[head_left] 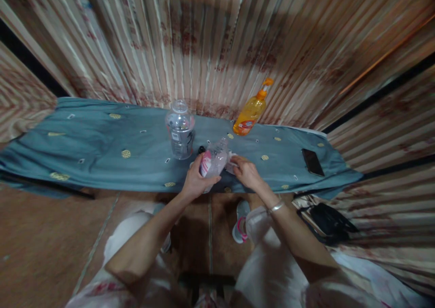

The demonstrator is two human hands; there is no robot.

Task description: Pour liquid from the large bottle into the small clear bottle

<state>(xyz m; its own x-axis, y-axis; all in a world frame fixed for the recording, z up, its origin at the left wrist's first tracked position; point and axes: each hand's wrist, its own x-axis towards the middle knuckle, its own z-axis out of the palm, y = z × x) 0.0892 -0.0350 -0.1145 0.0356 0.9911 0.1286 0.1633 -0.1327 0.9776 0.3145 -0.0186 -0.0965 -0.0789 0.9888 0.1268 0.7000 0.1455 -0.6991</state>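
Observation:
My left hand [195,178] grips a small clear plastic bottle [215,159] with a pink label, tilted over the front edge of a bench covered in blue-grey cloth [102,147]. My right hand [245,172] is beside the bottle, its fingers closed on a small white cloth or wad [231,163] pressed near the bottle's side. A silver bangle is on the right wrist. A small dark cap [201,149] lies on the cloth just behind the bottle.
A larger clear jar-like bottle [180,129] stands upright behind my left hand. An orange dish-soap bottle [250,110] stands at the back by the corrugated metal wall. A black phone [312,162] lies at the right. A black bag [328,222] sits on the floor.

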